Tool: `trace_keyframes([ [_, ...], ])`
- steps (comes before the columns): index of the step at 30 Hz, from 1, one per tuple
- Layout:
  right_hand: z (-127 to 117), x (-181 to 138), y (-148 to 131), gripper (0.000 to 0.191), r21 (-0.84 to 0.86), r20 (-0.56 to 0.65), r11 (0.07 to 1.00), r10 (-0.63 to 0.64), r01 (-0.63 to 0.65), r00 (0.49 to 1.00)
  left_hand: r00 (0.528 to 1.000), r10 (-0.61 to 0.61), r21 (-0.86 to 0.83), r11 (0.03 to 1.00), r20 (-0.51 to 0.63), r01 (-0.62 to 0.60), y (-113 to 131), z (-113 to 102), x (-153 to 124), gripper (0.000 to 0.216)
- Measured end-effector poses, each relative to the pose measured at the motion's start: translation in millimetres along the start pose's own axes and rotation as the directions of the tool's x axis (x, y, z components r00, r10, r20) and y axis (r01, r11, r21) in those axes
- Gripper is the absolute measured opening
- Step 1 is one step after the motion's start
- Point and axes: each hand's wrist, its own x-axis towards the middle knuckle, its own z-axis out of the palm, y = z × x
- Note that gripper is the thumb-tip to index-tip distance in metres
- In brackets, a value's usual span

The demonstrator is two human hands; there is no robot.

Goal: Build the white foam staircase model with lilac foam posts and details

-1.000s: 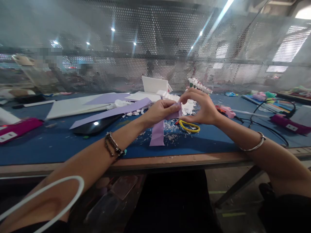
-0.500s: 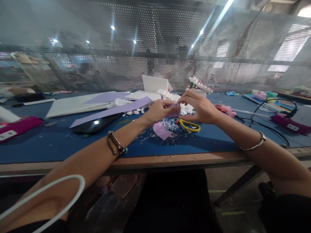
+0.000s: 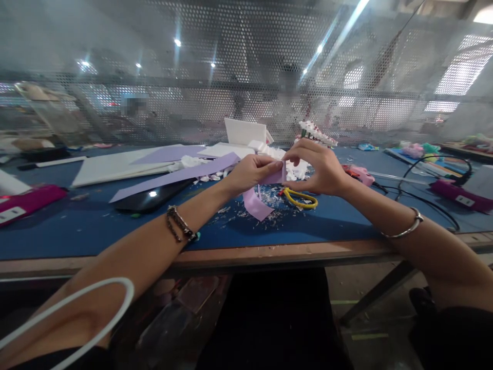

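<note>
Both hands meet over the middle of the blue table (image 3: 96, 226). My left hand (image 3: 250, 173) pinches a short lilac paper strip (image 3: 257, 203) near its top. My right hand (image 3: 321, 167) pinches the same strip's upper end from the right, fingers curled. The strip's loose lower end curls down onto the table among white paper scraps (image 3: 269, 198). Yellow-handled scissors (image 3: 300, 199) lie just under my right hand.
A long lilac strip (image 3: 173, 177) and white sheets (image 3: 119, 167) lie to the left, above a black phone (image 3: 148, 200). A folded white card (image 3: 244, 133) and a flower piece (image 3: 316, 134) stand behind. Pink glue guns (image 3: 23, 203) (image 3: 460, 196) and black cables (image 3: 423, 195) flank the table.
The hanging lilac strip has got shorter, its lower end curling up on the table. Both hands stay pinched on it and have shifted slightly.
</note>
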Motion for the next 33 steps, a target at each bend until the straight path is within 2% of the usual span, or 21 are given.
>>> trace_keyframes([
  [6, -1, -1, 0, 0.030, -0.073, 0.049, 0.997, -0.020, 0.024, 0.999, 1.000, -0.003, 0.028, 1.000, 0.017, 0.003, 5, -1, -1, 0.047],
  [9, -3, -2, 4, 0.031, -0.145, 0.085, 0.989, -0.013, 0.025, 0.996, 1.000, -0.002, 0.054, 0.999, -0.026, 0.003, 2, -3, -1, 0.043],
  [15, -3, -4, 17, 0.028, -0.145, 0.056, 0.989, 0.047, -0.039, 0.997, 0.991, -0.090, -0.073, 0.994, -0.102, 0.083, -3, -4, -1, 0.031],
  [17, -1, -4, 21, 0.027, -0.113, 0.036, 0.993, 0.037, -0.033, 0.999, 0.995, -0.033, -0.049, 0.998, -0.096, 0.029, -1, -1, -3, 0.034],
  [19, 2, -5, 23, 0.029, -0.073, 0.036, 0.997, 0.019, -0.016, 0.999, 0.990, 0.130, 0.104, 0.987, -0.054, -0.123, 1, 2, -4, 0.033],
  [21, 5, -5, 23, 0.032, -0.030, 0.044, 1.000, 0.005, -0.004, 0.999, 0.936, 0.351, 0.322, 0.883, 0.029, -0.341, 2, 2, -6, 0.027],
  [24, 8, -4, 19, 0.029, 0.046, 0.030, 0.999, 0.013, -0.014, 0.999, 0.813, 0.558, 0.578, 0.612, 0.168, -0.540, -1, -2, -5, 0.024],
  [26, 8, -3, 15, 0.025, 0.099, 0.004, 0.994, 0.036, -0.036, 0.999, 0.754, 0.602, 0.684, 0.434, 0.264, -0.586, -3, -5, -5, 0.022],
  [29, 10, -1, 8, 0.024, 0.144, -0.007, 0.988, 0.066, -0.064, 0.998, 0.662, 0.630, 0.744, 0.192, 0.406, -0.639, -4, -7, -5, 0.024],
  [31, 12, -1, 4, 0.023, 0.150, 0.004, 0.986, 0.076, -0.076, 0.997, 0.624, 0.643, 0.754, 0.108, 0.444, -0.648, -4, -5, -5, 0.025],
  [33, 14, -1, 0, 0.021, 0.163, 0.025, 0.982, 0.088, -0.091, 0.996, 0.610, 0.652, 0.765, 0.070, 0.451, -0.640, -5, -3, -6, 0.025],
])
